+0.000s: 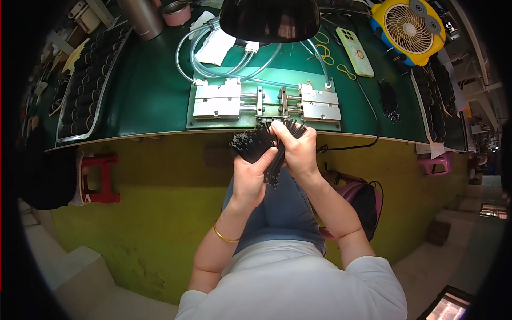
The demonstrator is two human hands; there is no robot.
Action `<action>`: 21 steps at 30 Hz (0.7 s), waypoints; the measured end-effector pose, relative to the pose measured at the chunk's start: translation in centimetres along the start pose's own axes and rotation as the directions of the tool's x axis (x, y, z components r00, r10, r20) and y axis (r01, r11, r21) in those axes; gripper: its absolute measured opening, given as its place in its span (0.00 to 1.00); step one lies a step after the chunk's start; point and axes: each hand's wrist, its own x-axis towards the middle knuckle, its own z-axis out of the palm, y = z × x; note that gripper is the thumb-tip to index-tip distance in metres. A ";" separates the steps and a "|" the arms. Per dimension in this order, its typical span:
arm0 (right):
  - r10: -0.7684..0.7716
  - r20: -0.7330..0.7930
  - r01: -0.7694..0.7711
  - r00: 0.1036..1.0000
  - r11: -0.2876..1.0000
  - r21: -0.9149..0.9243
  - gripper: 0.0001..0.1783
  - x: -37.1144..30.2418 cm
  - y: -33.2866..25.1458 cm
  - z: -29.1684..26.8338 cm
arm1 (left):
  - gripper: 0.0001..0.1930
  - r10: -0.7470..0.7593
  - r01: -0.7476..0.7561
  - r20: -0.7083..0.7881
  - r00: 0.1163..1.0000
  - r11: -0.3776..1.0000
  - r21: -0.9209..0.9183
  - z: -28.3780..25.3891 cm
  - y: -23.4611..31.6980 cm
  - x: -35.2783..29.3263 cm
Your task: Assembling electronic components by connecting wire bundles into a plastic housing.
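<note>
Just in front of the table edge, both hands are closed around a thick bundle of thin black strands point(248, 145). My left hand point(249, 178) grips its left part, thumb pressed on top, where many cut-looking ends fan out. Higher up, my right hand point(297, 149) grips the right part, its thumb near the strands' upper ends. Whether the strands are wires or tubes is too small to tell. Right behind the hands stands a fixture with two silver metal blocks point(217, 101) facing each other, with rods and dark jaws point(283, 101) between them.
Clear air hoses point(193, 53) loop behind the fixture, under a dark lamp shade point(269, 21). Trays of black rolled bundles point(88, 98) stand left and right. A phone point(354, 52), a yellow fan point(409, 29) and loose black strands point(388, 101) lie on the right; a red stool point(101, 178) stands below left.
</note>
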 end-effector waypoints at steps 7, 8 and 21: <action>-0.005 -0.009 0.005 1.000 1.000 -0.012 0.11 -0.3 -0.3 0.2 | 0.08 -0.022 0.022 0.039 0.999 1.000 -0.002 -0.2 0.3 -0.2; -0.012 -0.009 0.012 1.000 1.000 -0.004 0.11 -0.3 -0.2 0.2 | 0.08 -0.023 0.023 0.040 0.999 1.000 0.002 -0.3 0.2 -0.2; -0.079 0.045 0.083 0.996 0.992 -0.095 0.10 -0.7 -0.3 0.3 | 0.07 -0.063 0.064 0.013 0.998 0.997 -0.040 -0.5 0.1 -0.5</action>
